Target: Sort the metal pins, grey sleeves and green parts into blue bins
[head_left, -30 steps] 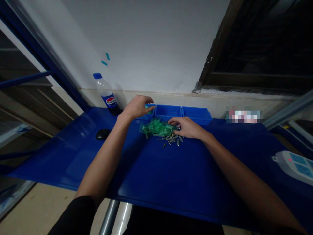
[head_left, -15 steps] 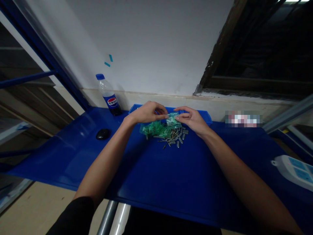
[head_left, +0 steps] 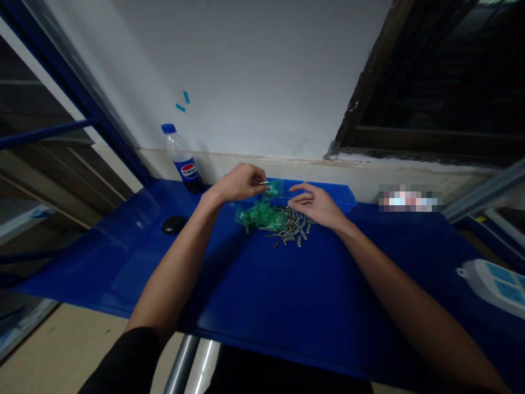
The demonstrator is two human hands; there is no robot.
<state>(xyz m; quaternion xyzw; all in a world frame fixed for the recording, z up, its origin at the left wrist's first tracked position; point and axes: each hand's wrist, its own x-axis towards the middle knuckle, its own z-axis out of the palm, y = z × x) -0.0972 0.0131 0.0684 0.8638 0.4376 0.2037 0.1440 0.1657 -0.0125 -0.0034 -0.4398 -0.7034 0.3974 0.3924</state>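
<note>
My left hand (head_left: pixel 243 182) pinches the left edge of a small green-tinted plastic bag (head_left: pixel 274 189), raised in front of the blue tray (head_left: pixel 336 194). To the right, my right hand (head_left: pixel 315 203) is apart from the bag, its fingers parted with nothing visible between them. Beneath and between the hands lies a heap of green plastic bags (head_left: pixel 261 214) on the blue table. Against its right side are many loose small metal parts (head_left: pixel 296 225), some grey cylinders and some thin pins; their exact kind is too small to make out.
A cola bottle (head_left: pixel 186 164) stands at the back left by the wall. A black computer mouse (head_left: pixel 174 224) lies in front of it. At the right edge sits a white power strip (head_left: pixel 498 284). The blue table (head_left: pixel 279 306) ends near my body.
The small bag has moved left and up with my left hand. My right hand has let go of it and now sits slightly lower.
</note>
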